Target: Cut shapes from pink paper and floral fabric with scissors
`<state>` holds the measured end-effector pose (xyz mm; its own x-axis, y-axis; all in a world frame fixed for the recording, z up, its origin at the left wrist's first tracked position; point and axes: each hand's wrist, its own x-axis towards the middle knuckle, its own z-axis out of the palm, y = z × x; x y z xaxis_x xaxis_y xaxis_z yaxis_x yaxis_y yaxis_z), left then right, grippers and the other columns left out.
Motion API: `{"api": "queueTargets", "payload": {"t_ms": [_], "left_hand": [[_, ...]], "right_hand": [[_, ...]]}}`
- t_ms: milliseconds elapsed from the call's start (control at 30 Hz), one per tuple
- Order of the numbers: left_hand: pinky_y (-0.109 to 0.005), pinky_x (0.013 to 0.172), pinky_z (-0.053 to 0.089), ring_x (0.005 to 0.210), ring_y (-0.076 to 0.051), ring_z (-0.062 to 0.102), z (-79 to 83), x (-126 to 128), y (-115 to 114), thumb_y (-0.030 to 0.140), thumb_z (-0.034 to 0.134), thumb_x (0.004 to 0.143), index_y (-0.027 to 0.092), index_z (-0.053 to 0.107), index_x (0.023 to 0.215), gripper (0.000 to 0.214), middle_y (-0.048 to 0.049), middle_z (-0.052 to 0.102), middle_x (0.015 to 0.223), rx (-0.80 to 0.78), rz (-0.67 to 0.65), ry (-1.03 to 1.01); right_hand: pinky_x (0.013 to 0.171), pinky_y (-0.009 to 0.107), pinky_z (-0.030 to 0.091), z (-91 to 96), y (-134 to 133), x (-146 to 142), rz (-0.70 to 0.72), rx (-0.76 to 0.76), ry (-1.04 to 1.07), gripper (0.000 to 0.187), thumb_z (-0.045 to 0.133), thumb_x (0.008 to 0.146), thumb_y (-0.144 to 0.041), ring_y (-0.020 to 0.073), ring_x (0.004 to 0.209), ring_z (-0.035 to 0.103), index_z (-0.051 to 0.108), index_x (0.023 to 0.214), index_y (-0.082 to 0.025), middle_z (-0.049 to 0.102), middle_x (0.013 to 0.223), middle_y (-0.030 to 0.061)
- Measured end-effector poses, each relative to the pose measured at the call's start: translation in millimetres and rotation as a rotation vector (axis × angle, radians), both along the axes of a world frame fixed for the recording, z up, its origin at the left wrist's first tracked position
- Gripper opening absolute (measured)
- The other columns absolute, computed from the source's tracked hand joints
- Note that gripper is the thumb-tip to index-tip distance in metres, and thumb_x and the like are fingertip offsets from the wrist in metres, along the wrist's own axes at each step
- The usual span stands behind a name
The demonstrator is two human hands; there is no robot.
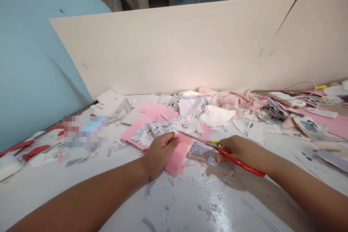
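Note:
My left hand (160,150) pinches a pink sheet of paper (178,156) over the middle of the table. Patterned fabric (187,125) with grey leaf shapes lies just beyond those fingers. In my right hand (231,146) is a pair of scissors (241,163) with red handles, its fingers wrapped round them. The blades point left and reach the upper edge of the pink paper, close to my left thumb. Whether the blades are parted cannot be made out. A larger pink sheet (152,116) lies flat behind my left hand.
Crumpled pink cloth (239,101) and white scraps (217,115) are heaped along the pale partition (185,50). At the right are a white power strip (286,99), cords (323,100) and more cuttings. Red scraps (36,152) lie at the left. A clear set square (123,110) rests near the back.

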<state>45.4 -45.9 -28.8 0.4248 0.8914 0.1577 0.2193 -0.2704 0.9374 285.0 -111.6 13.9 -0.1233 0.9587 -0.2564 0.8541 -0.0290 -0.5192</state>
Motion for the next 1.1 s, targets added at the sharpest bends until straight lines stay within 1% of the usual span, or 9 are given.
{"api": "queueTargets", "payload": {"t_ms": [200, 300, 400, 533, 700, 767, 967, 1033, 1100], "left_hand": [[-0.021, 0.048, 0.024, 0.052, -0.008, 0.028, 1.7, -1, 0, 0.038, 0.044, 0.079, 0.018, 0.033, 0.058, 0.031, 0.0053, 0.03, 0.056, 0.015, -0.002, 0.02], [-0.022, 0.049, 0.025, 0.054, -0.008, 0.029, 2.4, -1, 0, 0.038, 0.042, 0.08, 0.018, 0.033, 0.059, 0.03, 0.0051, 0.029, 0.057, 0.038, 0.001, 0.053], [-0.022, 0.049, 0.024, 0.054, -0.008, 0.027, 4.2, -1, 0, 0.038, 0.042, 0.08, 0.018, 0.031, 0.058, 0.031, 0.0051, 0.027, 0.057, 0.063, 0.007, 0.068], [-0.022, 0.048, 0.025, 0.052, -0.008, 0.027, 7.1, 1, -3, 0.038, 0.042, 0.079, 0.018, 0.03, 0.057, 0.032, 0.0051, 0.028, 0.056, 0.059, 0.018, 0.041], [-0.021, 0.048, 0.026, 0.053, -0.008, 0.028, 6.5, 0, -2, 0.038, 0.042, 0.079, 0.019, 0.029, 0.058, 0.032, 0.0052, 0.028, 0.057, 0.068, 0.028, 0.059], [-0.021, 0.048, 0.026, 0.053, -0.008, 0.029, 4.9, -1, 0, 0.039, 0.042, 0.08, 0.019, 0.028, 0.058, 0.032, 0.0051, 0.029, 0.057, 0.079, 0.012, 0.081], [-0.021, 0.047, 0.026, 0.052, -0.007, 0.027, 3.3, -2, 2, 0.039, 0.043, 0.079, 0.018, 0.026, 0.055, 0.036, 0.0051, 0.027, 0.056, 0.126, -0.065, 0.102], [-0.02, 0.045, 0.028, 0.051, -0.007, 0.029, 3.6, -1, 0, 0.04, 0.045, 0.078, 0.018, 0.026, 0.055, 0.037, 0.0053, 0.027, 0.056, 0.082, -0.094, 0.088], [-0.021, 0.043, 0.032, 0.048, -0.007, 0.032, 3.2, -1, -2, 0.043, 0.046, 0.077, 0.019, 0.027, 0.056, 0.037, 0.0056, 0.028, 0.056, -0.034, -0.119, 0.034]], "right_hand": [[0.045, 0.021, 0.027, -5.7, 2, 4, -0.006, 0.019, -0.019, 0.027, 0.044, 0.077, -0.039, 0.0115, 0.05, 0.047, 0.058, 0.067, -0.018, 0.056, 0.06, 0.0001], [0.046, 0.022, 0.028, -9.5, 1, 6, 0.017, 0.066, -0.049, 0.031, 0.046, 0.075, -0.047, 0.0129, 0.053, 0.047, 0.054, 0.067, -0.018, 0.054, 0.061, 0.0001], [0.047, 0.023, 0.029, -6.9, -4, 4, 0.078, 0.102, -0.1, 0.036, 0.049, 0.071, -0.055, 0.0146, 0.057, 0.046, 0.05, 0.072, -0.019, 0.053, 0.066, 0.0008], [0.051, 0.025, 0.033, 0.9, -12, -2, 0.138, 0.134, -0.111, 0.038, 0.049, 0.07, -0.056, 0.0175, 0.063, 0.049, 0.047, 0.079, -0.018, 0.054, 0.077, 0.0035], [0.05, 0.025, 0.034, 0.4, -12, -1, 0.092, 0.075, -0.11, 0.042, 0.049, 0.068, -0.06, 0.0185, 0.064, 0.051, 0.049, 0.081, -0.02, 0.055, 0.077, 0.0029], [0.05, 0.024, 0.034, -0.4, -11, 1, 0.08, 0.081, -0.104, 0.042, 0.051, 0.067, -0.06, 0.019, 0.065, 0.052, 0.05, 0.082, -0.021, 0.056, 0.078, 0.0026], [0.052, 0.024, 0.034, 2.7, -11, 3, 0.122, 0.094, -0.055, 0.038, 0.054, 0.068, -0.056, 0.0182, 0.064, 0.052, 0.053, 0.082, -0.021, 0.057, 0.076, 0.002], [0.051, 0.024, 0.034, 4.0, -12, 2, 0.132, 0.07, -0.028, 0.036, 0.054, 0.068, -0.055, 0.0176, 0.063, 0.052, 0.054, 0.082, -0.021, 0.058, 0.075, 0.0014], [0.052, 0.023, 0.033, 5.1, -12, 2, 0.146, 0.043, 0.002, 0.035, 0.054, 0.069, -0.055, 0.0167, 0.062, 0.052, 0.054, 0.081, -0.022, 0.059, 0.074, 0.0005]]}}
